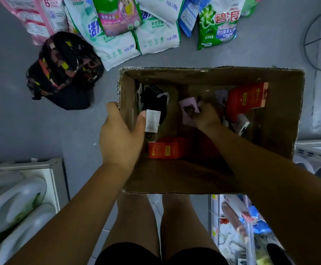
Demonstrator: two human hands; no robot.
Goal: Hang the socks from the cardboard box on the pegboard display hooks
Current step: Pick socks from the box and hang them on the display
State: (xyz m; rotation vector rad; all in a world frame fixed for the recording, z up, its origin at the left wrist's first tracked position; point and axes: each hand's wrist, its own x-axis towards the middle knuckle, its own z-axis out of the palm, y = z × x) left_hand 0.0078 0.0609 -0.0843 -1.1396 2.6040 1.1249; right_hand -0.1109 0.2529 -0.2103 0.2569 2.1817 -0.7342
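Left hand point(121, 134) grips box point(194, 77) wall, steadying it. Right hand point(206, 115) pinches pink socks point(188, 109) inside, likely lifting them for hanging.

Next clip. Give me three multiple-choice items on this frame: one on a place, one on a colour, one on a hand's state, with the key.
1. Where does the dark patterned backpack lie, relative to the cardboard box?
A inside it
B on the floor to its left
C on top of its rim

2. What colour is the sock pack that the right hand holds inside the box?
A green
B pink
C yellow

3. What is the left hand doing?
A hanging idle at the side
B pressing flat on the floor
C gripping the box's left wall

Key:
1 B, the backpack sits on grey floor outside the box.
2 B, the pack is a pink card with a dark bear print.
3 C, the thumb is inside the wall and the palm outside it.
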